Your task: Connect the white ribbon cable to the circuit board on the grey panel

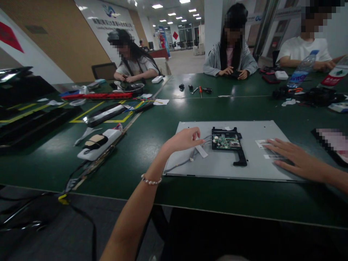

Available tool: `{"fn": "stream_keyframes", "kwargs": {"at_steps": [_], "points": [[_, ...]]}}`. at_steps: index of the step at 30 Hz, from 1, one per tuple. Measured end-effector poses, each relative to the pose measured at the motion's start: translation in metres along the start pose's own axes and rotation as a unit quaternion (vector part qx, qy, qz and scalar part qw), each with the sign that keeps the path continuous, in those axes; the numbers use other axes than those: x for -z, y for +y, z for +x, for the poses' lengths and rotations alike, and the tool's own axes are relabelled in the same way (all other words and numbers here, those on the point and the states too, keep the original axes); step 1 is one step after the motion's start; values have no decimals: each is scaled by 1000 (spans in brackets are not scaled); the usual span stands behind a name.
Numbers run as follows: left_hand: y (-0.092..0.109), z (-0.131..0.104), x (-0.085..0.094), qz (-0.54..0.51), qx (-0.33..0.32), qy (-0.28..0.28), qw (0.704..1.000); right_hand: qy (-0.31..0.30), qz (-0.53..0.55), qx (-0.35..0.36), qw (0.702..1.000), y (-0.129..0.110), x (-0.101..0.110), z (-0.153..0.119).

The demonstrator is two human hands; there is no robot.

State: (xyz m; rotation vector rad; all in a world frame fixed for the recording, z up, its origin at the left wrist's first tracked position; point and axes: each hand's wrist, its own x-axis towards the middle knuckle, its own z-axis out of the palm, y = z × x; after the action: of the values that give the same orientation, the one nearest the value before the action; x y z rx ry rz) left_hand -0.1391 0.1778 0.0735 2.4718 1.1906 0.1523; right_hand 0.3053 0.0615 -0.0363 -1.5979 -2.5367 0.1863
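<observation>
A flat grey metal panel (223, 170) lies on the green table in front of me. On it sits a black plastic bracket (240, 156) carrying a green circuit board (227, 141). My left hand (185, 139) hovers at the board's left side, fingers loosely curled, with a gap between thumb and fingers. Its thumb tip is close to the grey cables (208, 137) running from the board; whether they touch, I cannot tell. A white paper tag (201, 151) lies below that hand. My right hand (289, 157) rests flat with fingers spread over the panel's right part, partly covering white labels (261, 144).
A white power strip (99, 145) with a black plug lies at left. Screwdrivers (201, 91) and small tools lie beyond the panel. Bottles (301, 70) and a phone-like device (333, 145) are at right. Several people sit across the table.
</observation>
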Motion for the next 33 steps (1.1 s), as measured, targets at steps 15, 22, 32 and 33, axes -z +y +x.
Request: {"fn": "stream_keyframes", "kwargs": {"at_steps": [15,22,32,33], "points": [[19,6,-9,145,35,171,974,9,-35,-10,999,-60,-8,56],[26,11,-27,195,-13,85,977,31,-29,2,999,-115,-10,113],[20,15,-42,229,-24,75,970,47,-15,6,999,-170,-16,176],[20,15,-42,227,-19,76,971,47,-15,5,999,-173,-17,180]]}}
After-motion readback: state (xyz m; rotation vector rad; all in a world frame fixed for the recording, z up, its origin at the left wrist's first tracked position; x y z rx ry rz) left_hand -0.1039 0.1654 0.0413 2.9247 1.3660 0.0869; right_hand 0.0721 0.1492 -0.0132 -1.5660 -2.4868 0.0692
